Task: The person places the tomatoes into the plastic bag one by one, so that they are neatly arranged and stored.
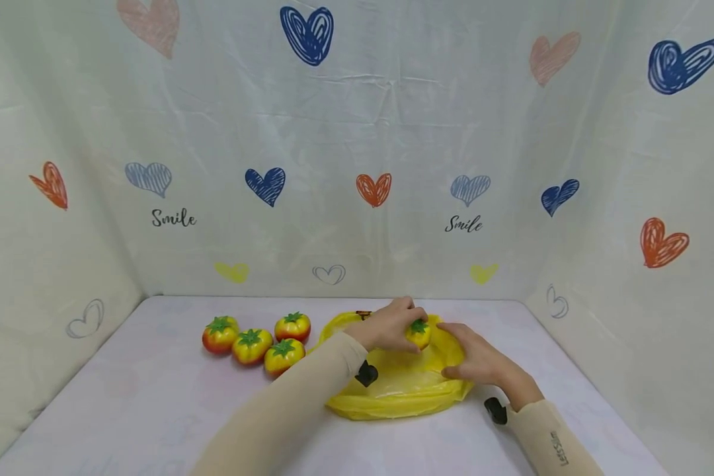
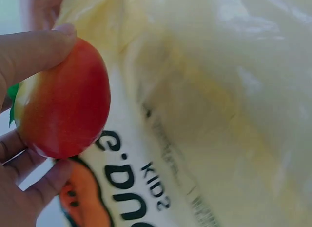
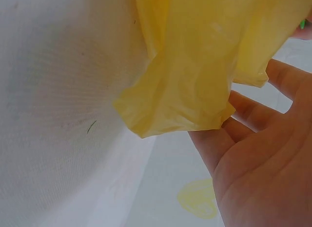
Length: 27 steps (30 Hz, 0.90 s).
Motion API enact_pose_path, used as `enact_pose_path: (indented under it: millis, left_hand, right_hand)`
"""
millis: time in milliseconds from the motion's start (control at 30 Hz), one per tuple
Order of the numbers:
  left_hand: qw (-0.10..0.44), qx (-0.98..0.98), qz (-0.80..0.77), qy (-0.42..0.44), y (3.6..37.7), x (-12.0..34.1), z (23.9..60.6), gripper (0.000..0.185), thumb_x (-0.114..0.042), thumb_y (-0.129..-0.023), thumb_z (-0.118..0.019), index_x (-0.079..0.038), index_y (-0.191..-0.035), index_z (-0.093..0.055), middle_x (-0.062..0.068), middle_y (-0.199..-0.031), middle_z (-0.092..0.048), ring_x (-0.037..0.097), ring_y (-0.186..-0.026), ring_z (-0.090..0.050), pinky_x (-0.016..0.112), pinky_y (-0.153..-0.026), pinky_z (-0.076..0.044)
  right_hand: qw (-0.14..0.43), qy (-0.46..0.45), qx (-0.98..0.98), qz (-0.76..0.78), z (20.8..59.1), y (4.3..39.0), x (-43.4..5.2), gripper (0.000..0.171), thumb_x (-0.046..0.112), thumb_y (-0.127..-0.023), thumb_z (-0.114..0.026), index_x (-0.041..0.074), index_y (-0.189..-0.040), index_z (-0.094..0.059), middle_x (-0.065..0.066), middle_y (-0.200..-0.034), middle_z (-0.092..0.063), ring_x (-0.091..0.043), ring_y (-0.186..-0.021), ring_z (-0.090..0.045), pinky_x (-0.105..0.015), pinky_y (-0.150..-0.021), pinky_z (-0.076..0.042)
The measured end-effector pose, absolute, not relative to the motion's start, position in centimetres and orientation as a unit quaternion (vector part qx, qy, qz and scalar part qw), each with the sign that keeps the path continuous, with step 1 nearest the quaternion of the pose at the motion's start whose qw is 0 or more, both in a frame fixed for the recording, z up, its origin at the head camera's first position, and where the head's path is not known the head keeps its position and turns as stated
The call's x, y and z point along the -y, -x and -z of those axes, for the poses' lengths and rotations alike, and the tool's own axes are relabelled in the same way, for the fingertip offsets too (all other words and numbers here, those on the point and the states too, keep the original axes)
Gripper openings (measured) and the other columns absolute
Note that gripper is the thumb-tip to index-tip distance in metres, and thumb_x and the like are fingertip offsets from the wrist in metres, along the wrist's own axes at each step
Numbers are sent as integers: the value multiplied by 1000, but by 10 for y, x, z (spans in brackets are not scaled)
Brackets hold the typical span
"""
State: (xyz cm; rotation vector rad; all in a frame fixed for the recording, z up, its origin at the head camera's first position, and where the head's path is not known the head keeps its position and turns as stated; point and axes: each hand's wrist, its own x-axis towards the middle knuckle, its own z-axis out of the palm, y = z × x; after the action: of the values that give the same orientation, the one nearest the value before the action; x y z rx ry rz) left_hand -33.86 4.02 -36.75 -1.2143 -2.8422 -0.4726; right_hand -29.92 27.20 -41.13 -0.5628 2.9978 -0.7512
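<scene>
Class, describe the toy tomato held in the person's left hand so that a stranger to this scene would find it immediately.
Start at the crumpled yellow plastic bag lying on the white table. Over its far edge the left hand grips a small red-and-yellow toy tomato with a green top. Unlike the four similar tomatoes grouped on the table to the bag's left, it alone is held over the bag.

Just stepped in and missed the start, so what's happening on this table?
A person's left hand grips a toy tomato over a yellow plastic bag lying on the table. The right hand rests on the bag's right edge, holding a fold of it. Four more toy tomatoes sit in a cluster on the table to the left of the bag.
</scene>
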Motion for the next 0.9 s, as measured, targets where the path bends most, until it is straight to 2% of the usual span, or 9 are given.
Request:
enact_pose_path:
  millis: [333,900]
  left_hand:
    - [17,915,143,376,343,-53,388,55,-41,-78,-78,-25,-126,-57,-6,-102,-41,9,-94,-41,19,-80,-41]
    - [24,923,129,361,343,-59,398,60,-45,-77,-78,-27,-129,-55,-6,-106,-41,8,-95,-42,20,-83,-42]
  right_hand:
    - [-1,184,-953,240,411,299,-273,85,25,-71,-81,14,-144,-38,-9,-147,-38,-33,-132,-36,-58,-105,-30]
    - [-3,191,-952,239,409,298,-273,84,24,-72,-80,12,-144,-39,-12,-146,-38,-36,-132,-36,-59,-105,-29]
